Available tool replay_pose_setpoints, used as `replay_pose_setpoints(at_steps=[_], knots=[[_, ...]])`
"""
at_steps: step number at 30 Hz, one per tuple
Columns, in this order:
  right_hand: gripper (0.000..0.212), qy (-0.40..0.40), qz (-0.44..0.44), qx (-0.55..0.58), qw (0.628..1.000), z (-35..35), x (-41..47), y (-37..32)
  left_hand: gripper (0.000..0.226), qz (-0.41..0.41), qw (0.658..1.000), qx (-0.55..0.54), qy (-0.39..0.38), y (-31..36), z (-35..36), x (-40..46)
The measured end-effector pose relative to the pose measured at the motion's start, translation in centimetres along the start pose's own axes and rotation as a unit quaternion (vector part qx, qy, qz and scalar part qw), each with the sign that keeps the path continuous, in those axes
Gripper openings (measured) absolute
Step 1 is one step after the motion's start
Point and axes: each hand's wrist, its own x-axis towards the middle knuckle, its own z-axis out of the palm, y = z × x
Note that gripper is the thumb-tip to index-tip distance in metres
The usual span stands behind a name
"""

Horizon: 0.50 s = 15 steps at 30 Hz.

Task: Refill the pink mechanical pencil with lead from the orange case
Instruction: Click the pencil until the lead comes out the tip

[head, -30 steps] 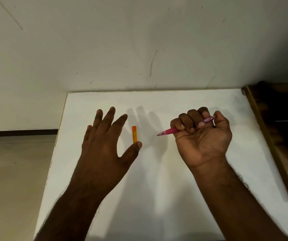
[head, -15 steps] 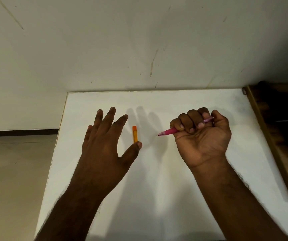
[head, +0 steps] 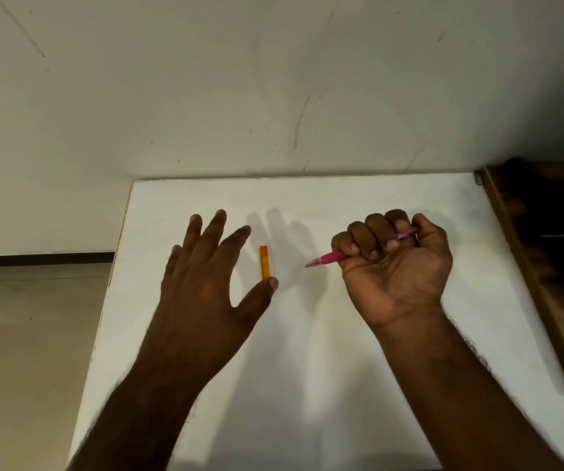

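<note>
- Now your left hand [head: 202,287] is spread wide, its thumb tip just beside the orange case [head: 264,262].
- Your right hand [head: 392,263] grips the pink pencil [head: 328,259]; bare white table [head: 308,368] lies between your hands.

Two hands are counted, a left hand [head: 202,280] and a right hand [head: 392,266]; one pink pencil [head: 330,258], one orange case [head: 264,262] and one tabletop [head: 341,368] are seen.
</note>
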Motion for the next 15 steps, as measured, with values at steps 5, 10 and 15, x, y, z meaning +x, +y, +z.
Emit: replay_pose_setpoints(at_steps=[5, 10, 15], knots=[[0.044, -0.004, 0.0, -0.005, 1.0, -0.02, -0.03, 0.02, 0.077, -0.001, 1.0, 0.003, -0.002, 0.02, 0.07, 0.06], [0.042, 0.004, -0.003, -0.013, 1.0, 0.08, 0.1, 0.04, 0.077, 0.002, 1.0, 0.003, -0.002, -0.09, 0.12, 0.03], [0.042, 0.002, -0.005, -0.015, 1.0, -0.03, -0.02, 0.04, 0.077, 0.0, 1.0, 0.003, -0.004, -0.07, 0.07, 0.04]])
